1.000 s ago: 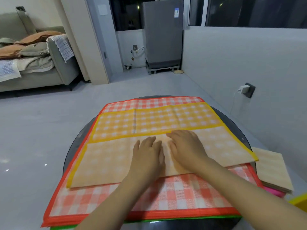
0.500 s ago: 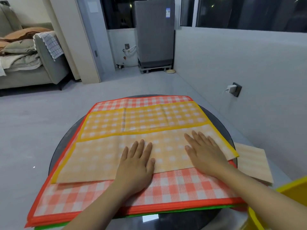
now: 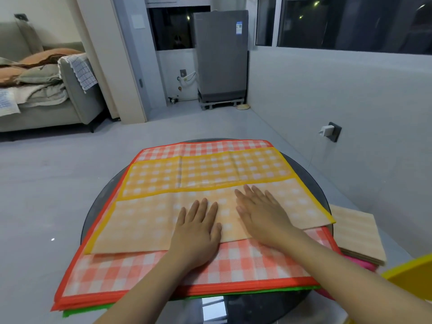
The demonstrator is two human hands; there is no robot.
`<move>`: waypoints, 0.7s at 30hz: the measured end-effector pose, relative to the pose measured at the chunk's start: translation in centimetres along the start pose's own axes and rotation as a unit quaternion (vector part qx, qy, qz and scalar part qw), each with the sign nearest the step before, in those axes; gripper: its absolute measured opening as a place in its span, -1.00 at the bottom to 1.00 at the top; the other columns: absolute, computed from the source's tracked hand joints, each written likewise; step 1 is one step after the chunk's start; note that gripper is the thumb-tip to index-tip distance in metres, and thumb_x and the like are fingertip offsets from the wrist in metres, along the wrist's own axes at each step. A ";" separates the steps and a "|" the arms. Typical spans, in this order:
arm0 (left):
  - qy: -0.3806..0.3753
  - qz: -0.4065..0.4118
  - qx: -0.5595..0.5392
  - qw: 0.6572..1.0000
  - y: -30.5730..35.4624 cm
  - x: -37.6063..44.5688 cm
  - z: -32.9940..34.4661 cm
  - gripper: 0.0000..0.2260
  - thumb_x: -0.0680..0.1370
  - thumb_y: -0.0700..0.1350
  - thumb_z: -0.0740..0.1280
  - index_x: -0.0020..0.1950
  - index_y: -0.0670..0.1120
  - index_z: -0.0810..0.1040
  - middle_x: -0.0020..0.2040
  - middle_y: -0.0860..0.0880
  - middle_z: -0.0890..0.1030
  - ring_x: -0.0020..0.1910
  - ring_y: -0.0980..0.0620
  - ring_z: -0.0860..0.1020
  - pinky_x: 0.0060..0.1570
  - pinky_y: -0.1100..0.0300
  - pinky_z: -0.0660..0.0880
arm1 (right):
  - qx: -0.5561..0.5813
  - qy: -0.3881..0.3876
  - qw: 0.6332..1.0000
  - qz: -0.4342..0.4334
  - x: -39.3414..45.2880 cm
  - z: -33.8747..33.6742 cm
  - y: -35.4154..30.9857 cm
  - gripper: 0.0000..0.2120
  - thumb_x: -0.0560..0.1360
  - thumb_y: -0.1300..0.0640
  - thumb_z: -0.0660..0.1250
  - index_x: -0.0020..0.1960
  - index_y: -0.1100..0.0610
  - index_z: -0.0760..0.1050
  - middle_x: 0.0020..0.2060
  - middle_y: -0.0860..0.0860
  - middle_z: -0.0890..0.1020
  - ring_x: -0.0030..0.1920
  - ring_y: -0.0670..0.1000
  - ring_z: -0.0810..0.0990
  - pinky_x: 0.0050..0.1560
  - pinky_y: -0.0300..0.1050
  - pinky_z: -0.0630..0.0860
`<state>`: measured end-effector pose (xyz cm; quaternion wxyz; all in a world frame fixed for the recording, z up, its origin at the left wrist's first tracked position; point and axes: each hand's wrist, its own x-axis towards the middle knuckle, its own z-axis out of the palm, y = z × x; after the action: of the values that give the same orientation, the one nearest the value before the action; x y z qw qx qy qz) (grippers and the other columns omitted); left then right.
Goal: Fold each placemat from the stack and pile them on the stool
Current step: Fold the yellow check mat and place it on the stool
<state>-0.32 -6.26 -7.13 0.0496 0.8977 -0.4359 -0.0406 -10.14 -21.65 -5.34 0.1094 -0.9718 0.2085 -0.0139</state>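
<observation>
two flat palms on the yellow placemat

both hands down and spread wide, nothing gripped. left hand lies flat, fingers straight, its heel over the near edge of the yellow placemat's folded-over flap. right hand presses flat just beside it, fingers together and angled up toward the flap's far edge. the near part of the yellow mat is turned over onto itself, pale underside up, checked face showing beyond. under it, the stack: an orange-red checked mat on top, a green edge peeking out at the bottom. all of it sits on a round dark glass table. off to the right, folded placemats piled pale side up, pink showing beneath, with a yellow rim at the corner. grey floor, sofa heaped with bedding on the left, grey appliance at the back with a blue label, too small to read. charger in the wall socket.
</observation>
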 end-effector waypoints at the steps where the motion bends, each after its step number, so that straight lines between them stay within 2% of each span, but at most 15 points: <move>1: 0.000 0.002 -0.002 1.000 0.1 0.0 -0.1 -0.51 0.64 0.12 -0.15 0.55 0.08 -0.18 0.56 0.02 -0.19 0.53 0.03 -0.23 0.49 -0.01 -0.25 | -0.002 -0.009 1.000 -0.015 0.3 0.5 -0.9 -0.50 0.63 -0.08 -0.19 0.54 -0.05 -0.15 0.54 -0.04 -0.14 0.52 -0.05 -0.22 0.51 -0.03 -0.24; 5: 0.003 0.011 -0.012 1.000 -0.7 0.2 -0.1 -0.51 0.65 0.08 -0.11 0.56 0.06 -0.15 0.57 0.02 -0.17 0.54 0.04 -0.20 0.50 0.01 -0.24 | -0.017 -0.027 0.999 -0.025 1.1 2.0 -1.8 -0.50 0.62 -0.10 -0.19 0.53 -0.08 -0.19 0.53 -0.06 -0.18 0.52 -0.06 -0.25 0.51 -0.01 -0.26; 9: 0.021 -0.033 -0.020 0.999 -4.8 -0.3 -0.3 -0.52 0.64 0.10 -0.11 0.55 0.10 -0.11 0.57 0.06 -0.14 0.54 0.06 -0.18 0.50 0.02 -0.22 | -0.019 -0.027 0.999 -0.023 1.0 2.1 -1.8 -0.50 0.62 -0.10 -0.20 0.53 -0.10 -0.20 0.52 -0.08 -0.20 0.51 -0.08 -0.26 0.51 -0.02 -0.26; 11: 0.020 -0.062 -0.019 0.998 -7.3 -1.2 -0.5 -0.50 0.60 0.16 -0.19 0.55 0.14 -0.12 0.57 0.07 -0.15 0.54 0.07 -0.19 0.50 0.02 -0.22 | -0.019 -0.025 0.999 -0.026 1.0 2.1 -1.9 -0.50 0.62 -0.10 -0.20 0.53 -0.11 -0.20 0.52 -0.08 -0.19 0.51 -0.08 -0.25 0.51 -0.03 -0.26; 14: 0.028 -0.093 -0.013 0.995 -10.4 -2.5 -0.9 -0.35 0.44 0.26 -0.35 0.54 0.19 -0.12 0.56 0.10 -0.14 0.54 0.07 -0.18 0.50 0.01 -0.22 | -0.018 -0.020 0.999 -0.027 1.0 2.3 -1.9 -0.51 0.62 -0.11 -0.21 0.53 -0.12 -0.20 0.52 -0.09 -0.19 0.51 -0.09 -0.25 0.51 -0.04 -0.26; 15: 0.027 -0.102 -0.011 0.994 -11.2 -2.8 -1.0 -0.37 0.46 0.27 -0.34 0.53 0.20 -0.12 0.56 0.10 -0.14 0.54 0.08 -0.19 0.50 0.00 -0.22 | -0.019 -0.020 0.999 -0.026 1.0 2.3 -1.8 -0.51 0.62 -0.11 -0.21 0.52 -0.12 -0.21 0.52 -0.10 -0.20 0.51 -0.10 -0.26 0.51 -0.05 -0.26; 18: 0.021 -0.114 -0.003 0.993 -12.6 -3.3 -1.1 -0.53 0.62 0.19 -0.17 0.53 0.20 -0.14 0.56 0.10 -0.16 0.53 0.08 -0.20 0.50 -0.01 -0.22 | -0.022 -0.019 0.999 -0.024 1.1 2.3 -1.8 -0.51 0.62 -0.12 -0.22 0.52 -0.12 -0.21 0.52 -0.10 -0.20 0.51 -0.10 -0.26 0.51 -0.05 -0.26; 21: 0.013 -0.115 -0.008 0.993 -12.5 -3.4 -1.2 -0.53 0.63 0.16 -0.13 0.54 0.17 -0.13 0.56 0.08 -0.16 0.53 0.06 -0.21 0.50 -0.04 -0.22 | -0.023 -0.024 0.999 -0.022 1.0 2.2 -2.0 -0.51 0.62 -0.11 -0.21 0.53 -0.11 -0.21 0.53 -0.08 -0.19 0.51 -0.09 -0.25 0.51 -0.05 -0.26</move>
<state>7.46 4.21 -7.35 0.0578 0.9418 -0.3291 -0.0375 -8.22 -19.79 -7.11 0.0917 -0.9784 0.1851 0.0119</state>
